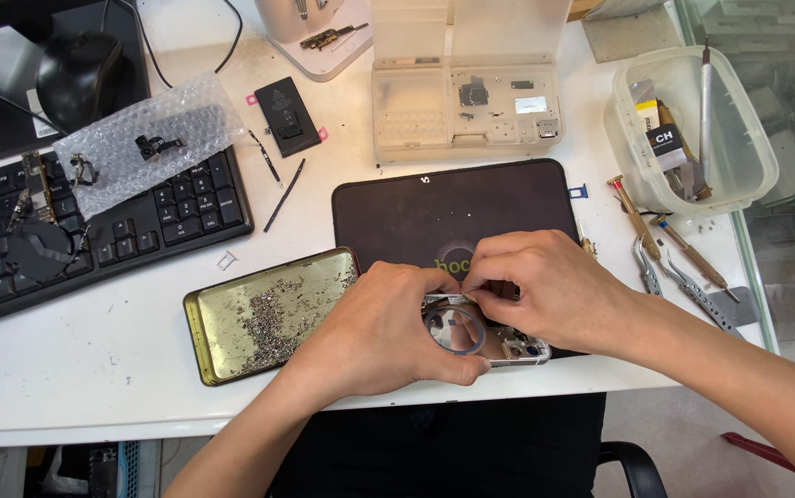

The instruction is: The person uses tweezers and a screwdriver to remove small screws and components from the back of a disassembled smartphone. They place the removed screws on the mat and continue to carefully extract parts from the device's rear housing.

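An opened phone housing (508, 346) with a round coil ring lies on the near edge of a dark work mat (453, 207). My left hand (384, 327) grips its left side and covers most of it. My right hand (545, 281) rests over the top of the housing, thumb and forefinger pinched on a small part or tool that I cannot make out. A gold metal tray (208, 346) strewn with tiny screws sits just left of my left hand.
A black keyboard (176, 217) carries bubble wrap (144, 138) and phone parts at the left. A phone battery (287, 115), a clear parts box (467, 101), a plastic tub (693, 129) of tools, and loose screwdrivers and tweezers (674, 254) lie around the mat.
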